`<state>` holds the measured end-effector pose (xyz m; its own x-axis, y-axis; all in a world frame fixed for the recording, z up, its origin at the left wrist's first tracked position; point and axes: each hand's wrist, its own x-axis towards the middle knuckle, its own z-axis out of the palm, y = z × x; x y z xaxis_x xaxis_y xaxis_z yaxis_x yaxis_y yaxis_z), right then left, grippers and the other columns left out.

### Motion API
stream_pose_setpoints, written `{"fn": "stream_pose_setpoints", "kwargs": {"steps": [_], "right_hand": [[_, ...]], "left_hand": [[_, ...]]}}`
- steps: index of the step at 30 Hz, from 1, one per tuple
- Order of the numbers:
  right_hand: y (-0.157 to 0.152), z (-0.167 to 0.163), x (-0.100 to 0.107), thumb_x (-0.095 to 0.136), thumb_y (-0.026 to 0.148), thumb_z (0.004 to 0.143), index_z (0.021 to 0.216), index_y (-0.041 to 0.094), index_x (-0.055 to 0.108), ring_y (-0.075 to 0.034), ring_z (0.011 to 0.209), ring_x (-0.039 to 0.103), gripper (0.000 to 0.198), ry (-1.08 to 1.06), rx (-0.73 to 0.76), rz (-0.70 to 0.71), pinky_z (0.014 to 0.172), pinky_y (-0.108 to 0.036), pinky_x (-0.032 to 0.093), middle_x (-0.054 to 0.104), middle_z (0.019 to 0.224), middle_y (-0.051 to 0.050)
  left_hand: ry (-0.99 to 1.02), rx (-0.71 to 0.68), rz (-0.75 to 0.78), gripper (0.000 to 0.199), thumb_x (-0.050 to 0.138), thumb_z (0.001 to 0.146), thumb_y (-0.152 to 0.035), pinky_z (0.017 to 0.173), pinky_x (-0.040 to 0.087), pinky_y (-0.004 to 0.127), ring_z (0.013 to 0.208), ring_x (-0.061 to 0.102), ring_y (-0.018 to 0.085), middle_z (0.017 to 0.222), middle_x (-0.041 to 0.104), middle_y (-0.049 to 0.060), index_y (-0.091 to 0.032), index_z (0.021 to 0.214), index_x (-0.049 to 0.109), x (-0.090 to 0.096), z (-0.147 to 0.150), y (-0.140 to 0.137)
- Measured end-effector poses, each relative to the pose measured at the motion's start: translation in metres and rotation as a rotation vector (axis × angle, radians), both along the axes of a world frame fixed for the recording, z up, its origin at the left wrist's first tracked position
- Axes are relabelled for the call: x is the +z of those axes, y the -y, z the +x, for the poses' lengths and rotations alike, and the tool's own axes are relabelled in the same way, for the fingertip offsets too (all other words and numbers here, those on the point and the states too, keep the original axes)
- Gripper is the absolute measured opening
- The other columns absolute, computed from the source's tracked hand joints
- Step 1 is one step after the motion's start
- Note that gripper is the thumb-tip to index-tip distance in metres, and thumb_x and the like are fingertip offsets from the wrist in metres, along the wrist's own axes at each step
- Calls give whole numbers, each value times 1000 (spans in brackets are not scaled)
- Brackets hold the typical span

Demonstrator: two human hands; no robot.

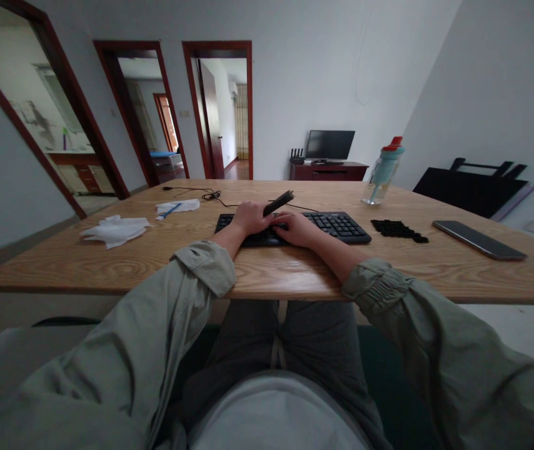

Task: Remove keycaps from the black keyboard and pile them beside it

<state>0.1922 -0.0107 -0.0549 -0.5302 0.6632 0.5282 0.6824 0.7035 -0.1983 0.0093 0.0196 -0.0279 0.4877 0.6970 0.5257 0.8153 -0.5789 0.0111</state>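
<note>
A black computer keyboard [342,226] lies flat on the wooden table in front of me. My left hand [251,217] rests over its left half, wrapped round a dark stick-like tool [279,202] whose far end points up and to the right. Close beside it, my right hand [297,228] has thumb and fingers drawn together low over the middle of the keyboard. Whatever lies between those fingertips is too small or hidden to make out. To the keyboard's right is a patch of small black pieces that look like keycaps [398,229].
Crumpled white tissue [115,230] and a blue swab-like stick [171,210] on another tissue lie left. A black cable [211,195] coils behind. On the right stand a clear bottle with a red lid [383,172] and a dark phone or tablet [478,239]. The wooden table's [290,281] front edge is near me.
</note>
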Motion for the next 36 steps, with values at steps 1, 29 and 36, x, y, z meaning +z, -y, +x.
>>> {"fn": "stream_pose_setpoints", "kwargs": {"steps": [1,29,36], "right_hand": [[0,0,0,56,16,85,104,18,77,-20,97,67,29,-8,-5,1,94,-32,49,74,106,-7],[14,-19,9,62,23,84,147,20,44,-15,77,61,66,-142,-61,-27,76,-28,47,70,98,-4],[30,68,56,62,34,82,99,18,75,-15,68,58,27,-271,-357,95,67,-28,46,73,90,-6]], "left_hand": [[4,-1,4,38,47,89,-42,79,47,35,93,69,28,100,75,12,-19,105,73,-1,0,0],[607,39,17,19,48,79,-31,56,32,29,59,48,15,62,52,2,-19,64,48,21,-40,-17],[728,-8,50,21,50,75,-31,55,28,29,57,42,14,58,41,-1,-21,61,38,32,-52,-13]]}}
